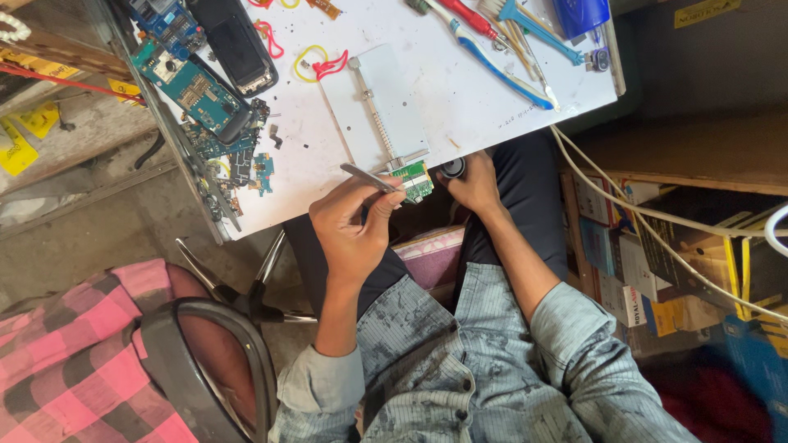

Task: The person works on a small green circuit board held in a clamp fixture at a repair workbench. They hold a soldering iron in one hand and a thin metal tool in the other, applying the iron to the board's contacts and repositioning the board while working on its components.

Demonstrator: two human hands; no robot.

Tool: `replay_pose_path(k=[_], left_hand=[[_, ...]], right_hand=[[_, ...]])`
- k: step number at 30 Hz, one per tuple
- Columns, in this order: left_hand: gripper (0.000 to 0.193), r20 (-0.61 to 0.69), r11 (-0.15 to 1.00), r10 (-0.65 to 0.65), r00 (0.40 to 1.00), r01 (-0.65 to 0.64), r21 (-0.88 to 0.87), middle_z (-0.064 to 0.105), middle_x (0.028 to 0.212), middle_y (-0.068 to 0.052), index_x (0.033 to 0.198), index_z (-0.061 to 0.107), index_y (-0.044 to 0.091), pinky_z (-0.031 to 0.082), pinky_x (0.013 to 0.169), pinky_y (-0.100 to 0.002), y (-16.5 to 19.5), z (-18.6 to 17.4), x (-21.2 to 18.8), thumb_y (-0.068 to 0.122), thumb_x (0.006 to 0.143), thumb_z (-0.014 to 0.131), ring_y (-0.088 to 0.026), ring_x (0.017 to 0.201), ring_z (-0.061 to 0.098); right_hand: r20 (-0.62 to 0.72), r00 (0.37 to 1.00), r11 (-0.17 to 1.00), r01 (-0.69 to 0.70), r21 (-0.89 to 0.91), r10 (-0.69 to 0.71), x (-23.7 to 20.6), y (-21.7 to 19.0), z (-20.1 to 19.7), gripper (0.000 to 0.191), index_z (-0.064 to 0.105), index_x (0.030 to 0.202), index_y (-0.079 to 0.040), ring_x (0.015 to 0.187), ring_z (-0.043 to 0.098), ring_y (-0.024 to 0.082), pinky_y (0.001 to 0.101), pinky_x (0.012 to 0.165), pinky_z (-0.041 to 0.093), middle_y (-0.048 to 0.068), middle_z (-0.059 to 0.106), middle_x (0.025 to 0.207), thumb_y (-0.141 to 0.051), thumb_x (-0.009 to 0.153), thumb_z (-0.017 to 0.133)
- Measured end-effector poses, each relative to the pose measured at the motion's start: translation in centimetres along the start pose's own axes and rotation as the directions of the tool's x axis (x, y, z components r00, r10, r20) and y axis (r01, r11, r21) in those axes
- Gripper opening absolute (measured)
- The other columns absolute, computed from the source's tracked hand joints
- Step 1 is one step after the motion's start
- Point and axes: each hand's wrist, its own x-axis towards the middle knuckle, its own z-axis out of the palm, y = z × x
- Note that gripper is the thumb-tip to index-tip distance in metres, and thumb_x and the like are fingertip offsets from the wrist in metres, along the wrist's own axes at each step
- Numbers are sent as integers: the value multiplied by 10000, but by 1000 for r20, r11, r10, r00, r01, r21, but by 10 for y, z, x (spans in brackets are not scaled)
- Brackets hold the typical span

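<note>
yellow labels (20,131) left of hands (349,226)

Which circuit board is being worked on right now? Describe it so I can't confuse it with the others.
Start at the white worktable and find the flat grey metal holder plate near its front edge. The small green circuit board is clamped at that plate's near end, where the left hand points metal tweezers. The other boards lie loose at the left edge.

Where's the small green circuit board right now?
In the head view, the green circuit board sits clamped at the near end of the metal holder at the white table's front edge, between the left hand holding tweezers and the right hand.
</note>
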Motion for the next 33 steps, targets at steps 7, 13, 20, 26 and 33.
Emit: replay_pose_path(k=[7,13,20,26,33], left_hand=[[100,15,1000,2,1000,-2,-14,766,919,-89,985,742,-47,536,682,-229,-1,3,0,10,921,793,-106,735,680],[100,14,1000,12,1000,-12,-8,769,927,-97,980,741,-48,537,690,-231,-2,3,-1,8,918,795,-110,742,678],[104,12,1000,13,1000,-13,5,769,929,-96,986,738,-48,538,694,-235,-2,1,-1,4,917,796,-113,747,684],[117,10,1000,20,1000,-20,17,772,939,-95,1003,744,-43,544,703,-238,-2,1,-1,8,914,799,-117,756,694],[117,22,998,43,999,-43,38,780,960,-100,1008,747,-36,560,733,-246,1,0,-1,14,917,801,-131,795,721]], right_hand=[[-4,1000,1000,11,-13,-11,1,-1,0,532,683,1215,2,1122,653,440,456,961,520,258,695,1176,-135,725,837],[3,1000,1000,5,-3,-5,1,0,0,538,680,1227,3,1121,651,439,456,963,520,258,693,1176,-127,727,829],[6,1000,1000,-2,-3,2,1,0,0,551,677,1236,2,1138,646,436,452,978,514,256,692,1185,-125,722,830],[-14,1000,1000,27,4,-26,1,0,0,565,670,1248,6,1154,639,441,454,980,512,263,683,1207,-118,721,830],[8,1000,1000,-10,-9,10,1,0,1,560,676,1252,-7,1150,648,433,449,980,518,253,691,1203,-123,727,834]])
